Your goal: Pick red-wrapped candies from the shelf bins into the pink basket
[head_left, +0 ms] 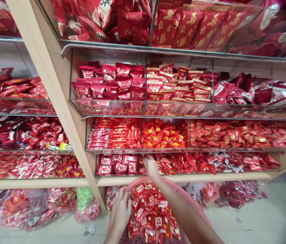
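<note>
— Nearest in, under the left hand (pixel 121 212), what is being gripped?

— The rim of the pink basket (pixel 137 181). The fingers (pixel 125 196) curl over its near-left edge, closed on it. Just right of those fingers, the basket is heaped with red sweet packets (pixel 153 213).

— And the right hand (pixel 151 166)?

— It reaches past the basket's far rim into the lowest shelf tray (pixel 183 177). Its fingertips (pixel 146 158) are bent down among the loose shelf packets (pixel 169 164). They are buried, so I cannot tell whether they pinch one or lie slack.

— How would those packets handle?

— Light, I judge, with glossy, crinkly wrappers that slide on one another. A loose scoop would shed some. I would pinch a sealed end, or close a full handful. The basket looks stiff enough to carry by its rim, though the load makes it heavier.

— What lies left of the reaching fingers?

— Squarer white-labelled packets (pixel 117 166), behind a clear divider.

— And above them?

— Yellow-printed packets (pixel 163 135) sit one tier up, and beyond that are the upper glass shelves (pixel 132 84), all stocked in red. A wooden upright (pixel 56 88) slants off to the far left, and there are bulk bags (pixel 56 203) on the floor at its foot.
</note>
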Demonstrator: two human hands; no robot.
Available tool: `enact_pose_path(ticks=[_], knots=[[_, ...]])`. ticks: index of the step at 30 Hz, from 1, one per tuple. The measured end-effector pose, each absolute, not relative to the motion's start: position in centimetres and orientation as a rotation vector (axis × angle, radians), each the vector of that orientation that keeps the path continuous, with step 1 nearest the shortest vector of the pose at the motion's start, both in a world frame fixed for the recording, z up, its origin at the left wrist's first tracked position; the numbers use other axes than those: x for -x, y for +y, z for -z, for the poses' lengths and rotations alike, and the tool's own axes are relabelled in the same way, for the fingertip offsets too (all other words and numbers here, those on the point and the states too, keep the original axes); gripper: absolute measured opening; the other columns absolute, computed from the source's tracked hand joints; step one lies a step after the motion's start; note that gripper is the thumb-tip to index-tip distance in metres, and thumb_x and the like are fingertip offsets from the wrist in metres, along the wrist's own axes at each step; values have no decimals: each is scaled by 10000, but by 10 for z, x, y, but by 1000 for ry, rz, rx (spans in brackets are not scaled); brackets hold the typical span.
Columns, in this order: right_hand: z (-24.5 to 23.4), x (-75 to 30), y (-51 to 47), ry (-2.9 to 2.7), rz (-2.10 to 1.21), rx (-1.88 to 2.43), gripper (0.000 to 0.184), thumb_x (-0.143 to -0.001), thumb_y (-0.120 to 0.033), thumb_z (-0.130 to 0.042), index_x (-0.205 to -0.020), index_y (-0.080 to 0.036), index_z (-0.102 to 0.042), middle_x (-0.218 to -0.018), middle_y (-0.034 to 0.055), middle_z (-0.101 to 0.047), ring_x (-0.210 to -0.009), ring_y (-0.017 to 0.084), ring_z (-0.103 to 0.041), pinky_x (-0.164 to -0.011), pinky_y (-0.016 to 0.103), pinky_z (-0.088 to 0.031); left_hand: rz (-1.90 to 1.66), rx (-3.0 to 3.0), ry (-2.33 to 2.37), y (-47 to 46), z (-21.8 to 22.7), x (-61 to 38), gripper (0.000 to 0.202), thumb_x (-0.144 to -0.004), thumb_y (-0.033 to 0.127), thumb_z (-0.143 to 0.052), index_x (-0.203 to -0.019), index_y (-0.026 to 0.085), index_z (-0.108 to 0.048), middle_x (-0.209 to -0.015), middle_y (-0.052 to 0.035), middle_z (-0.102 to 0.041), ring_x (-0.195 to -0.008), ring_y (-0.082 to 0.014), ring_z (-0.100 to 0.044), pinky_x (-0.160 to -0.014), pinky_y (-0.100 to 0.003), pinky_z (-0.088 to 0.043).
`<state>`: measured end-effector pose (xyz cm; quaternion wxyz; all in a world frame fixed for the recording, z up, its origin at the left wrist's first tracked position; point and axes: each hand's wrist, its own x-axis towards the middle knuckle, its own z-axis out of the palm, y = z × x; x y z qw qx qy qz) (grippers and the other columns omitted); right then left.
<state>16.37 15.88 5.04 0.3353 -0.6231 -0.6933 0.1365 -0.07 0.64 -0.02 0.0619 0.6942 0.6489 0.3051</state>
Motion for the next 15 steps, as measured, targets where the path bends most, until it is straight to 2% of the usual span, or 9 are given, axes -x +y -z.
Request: enact_pose_path(ticks=[3,6,15], knots=[[-58,-171,159,-1769,-326,1453,245,-849,-244,-441,-904,-211,-677,-918,72,-634,-805,182,-590,-698,275,-430,-920,-2093,1953,7,-1,0,265,-831,148,-379,-966,230,-592,-1165,-38,-541,-1056,-210,-513,-871,-382,-424],[-65,-183,151,-1663,-348,1249,263,-853,-279,-451,-898,-184,-692,-881,89,-634,-797,187,-592,-746,302,-450,-928,-2090,1943,7,-1,1,274,-833,152,-378,-986,230,-591,-1175,-42,-535,-1072,-212,-506,-887,-389,-422],[-58,-230,84,-1567,-642,1203,312,-853,-425,-471,-890,-190,-673,-859,80,-633,-788,191,-578,-733,316,-470,-930,-2110,1948,7,-4,0,263,-812,146,-403,-953,224,-612,-1161,-38,-551,-1055,-209,-516,-896,-384,-436]])
